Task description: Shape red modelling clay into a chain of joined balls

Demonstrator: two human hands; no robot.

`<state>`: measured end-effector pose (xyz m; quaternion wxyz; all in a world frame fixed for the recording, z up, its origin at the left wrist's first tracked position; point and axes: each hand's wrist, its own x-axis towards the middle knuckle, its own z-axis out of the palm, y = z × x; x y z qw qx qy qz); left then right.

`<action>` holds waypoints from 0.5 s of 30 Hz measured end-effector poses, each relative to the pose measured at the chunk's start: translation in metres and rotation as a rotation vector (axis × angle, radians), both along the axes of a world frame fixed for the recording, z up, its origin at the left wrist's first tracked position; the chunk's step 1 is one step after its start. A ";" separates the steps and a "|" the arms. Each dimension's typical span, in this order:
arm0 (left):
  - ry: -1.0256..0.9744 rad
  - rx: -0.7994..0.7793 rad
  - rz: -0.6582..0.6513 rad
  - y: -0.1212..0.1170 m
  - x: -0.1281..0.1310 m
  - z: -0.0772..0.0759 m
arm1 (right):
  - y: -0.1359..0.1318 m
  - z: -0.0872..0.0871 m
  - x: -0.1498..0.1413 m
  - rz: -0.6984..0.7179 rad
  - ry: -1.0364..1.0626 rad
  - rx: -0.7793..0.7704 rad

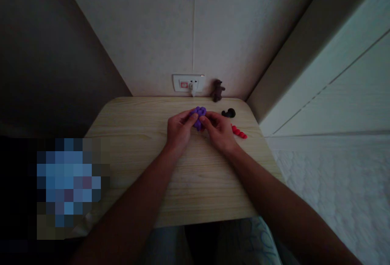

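A lumpy purple piece [199, 114], made of small rounded bumps, is held over the far middle of a light wooden table [137, 135]. My left hand [179, 131] pinches its left side with thumb and fingers. From the right, my right hand [219, 131] grips the same piece with its fingers closed. Both forearms reach in from the bottom of the view.
A red bumpy strip [240, 133] lies just right of my right hand. A black piece [229, 113] sits behind it, and a small dark brown figure [217, 90] stands at the wall by a white socket [188, 82]. A white bed [335, 175] is on the right.
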<state>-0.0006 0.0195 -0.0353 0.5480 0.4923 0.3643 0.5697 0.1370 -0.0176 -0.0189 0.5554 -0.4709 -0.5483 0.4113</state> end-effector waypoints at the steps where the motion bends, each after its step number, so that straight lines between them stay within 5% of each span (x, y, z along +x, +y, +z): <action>1: 0.023 0.014 0.000 0.000 -0.001 0.000 | 0.000 0.000 0.000 -0.001 0.006 0.000; 9: 0.294 0.148 0.079 -0.007 -0.002 0.010 | -0.001 -0.002 -0.001 -0.045 0.035 -0.046; 15: 0.349 0.132 0.123 -0.005 0.001 0.004 | 0.001 -0.008 0.000 -0.107 -0.144 0.027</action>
